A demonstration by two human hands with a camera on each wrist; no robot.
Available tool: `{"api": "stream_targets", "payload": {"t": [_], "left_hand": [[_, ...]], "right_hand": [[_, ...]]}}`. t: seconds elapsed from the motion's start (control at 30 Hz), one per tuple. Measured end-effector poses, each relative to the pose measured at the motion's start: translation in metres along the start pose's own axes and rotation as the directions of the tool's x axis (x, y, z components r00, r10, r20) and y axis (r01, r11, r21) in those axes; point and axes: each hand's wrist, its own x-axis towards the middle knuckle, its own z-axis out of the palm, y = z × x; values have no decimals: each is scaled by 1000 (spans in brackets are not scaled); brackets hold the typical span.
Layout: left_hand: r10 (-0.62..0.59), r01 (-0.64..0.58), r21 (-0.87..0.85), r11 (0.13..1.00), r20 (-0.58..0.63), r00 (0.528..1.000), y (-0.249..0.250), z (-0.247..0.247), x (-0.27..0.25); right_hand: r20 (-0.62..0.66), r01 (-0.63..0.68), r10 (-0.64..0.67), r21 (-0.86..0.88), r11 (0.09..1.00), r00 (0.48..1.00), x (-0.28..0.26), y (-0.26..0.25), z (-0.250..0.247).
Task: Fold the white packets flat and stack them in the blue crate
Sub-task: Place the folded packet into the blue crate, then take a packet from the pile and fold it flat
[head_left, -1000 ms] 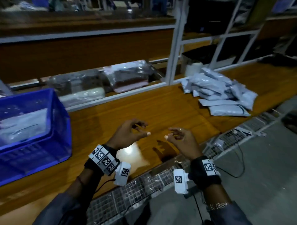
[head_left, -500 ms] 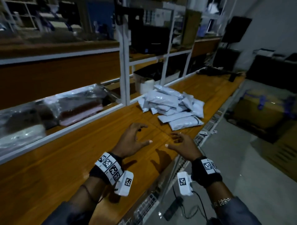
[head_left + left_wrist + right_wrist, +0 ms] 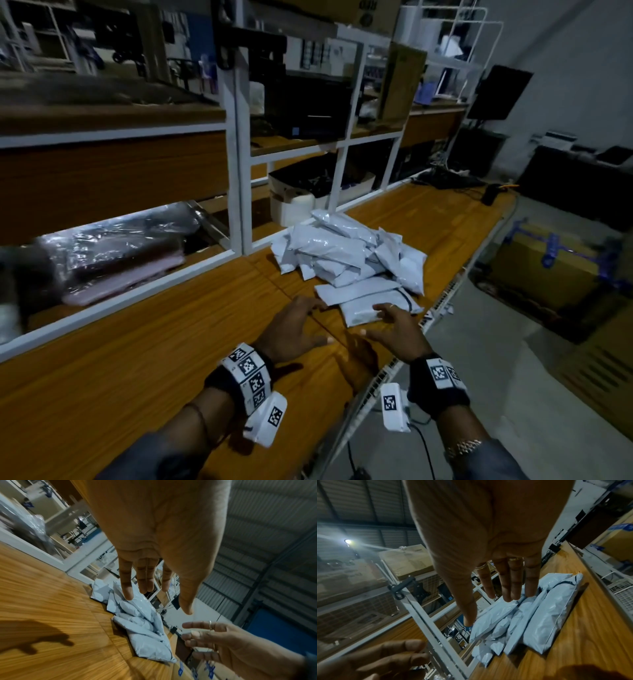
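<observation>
Both hands reach over the wooden bench [image 3: 144,346] toward the heap of white packets [image 3: 346,253], which lies loose against the white shelf frame [image 3: 239,192]. Left hand [image 3: 294,329]: fingers spread wide, holding nothing, fingertips near the corner of the second-nearest packet. Right hand [image 3: 394,330]: likewise wide and empty, fingers over the nearest packet [image 3: 370,305] (contact cannot be confirmed from any view). That packet lies flat at the heap's near edge, by the bench edge, so it is judged the easiest to draw clear. Two spread hands suggest a two-sided pickup ahead of folding. The blue crate is not in view; no packet is lifted yet
</observation>
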Motion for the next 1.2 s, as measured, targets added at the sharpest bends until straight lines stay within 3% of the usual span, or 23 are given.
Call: {"api": "stream_targets", "payload": {"t": [0.2, 0.33, 0.47, 0.6, 0.77, 0.87, 0.97, 1.07, 1.2], "left_hand": [[-70, 67, 36, 997, 103, 992, -6, 49, 72], [-214, 210, 68, 975, 63, 975, -29, 87, 105], [-323, 318, 73, 945, 63, 944, -51, 120, 126], [-388, 385, 98, 918, 18, 921, -58, 134, 145], [-436, 433, 100, 896, 1, 900, -59, 136, 148], [-414, 413, 77, 907, 1, 910, -64, 136, 144], [-365, 355, 106, 929, 87, 927, -59, 127, 138], [-258, 247, 131, 960, 75, 963, -62, 118, 118], [-221, 200, 228, 953, 73, 972, -53, 87, 84]], "right_hand": [[12, -5, 8, -196, 981, 1000, 71, 34, -27], [-22, -30, 25, -260, 965, 999, 120, 53, -26], [196, 64, 35, -478, 876, 980, 174, 76, -21], [275, 224, -88, -514, 828, 957, 191, 83, -30], [349, 292, -43, -704, 647, 936, 193, 96, -31], [365, 285, -18, -696, 659, 931, 188, 95, -27], [374, 267, 37, -725, 634, 927, 169, 86, -18], [395, 322, -24, -711, 625, 918, 143, 78, -7], [456, 404, -82, -675, 618, 886, 116, 53, 9]]}}
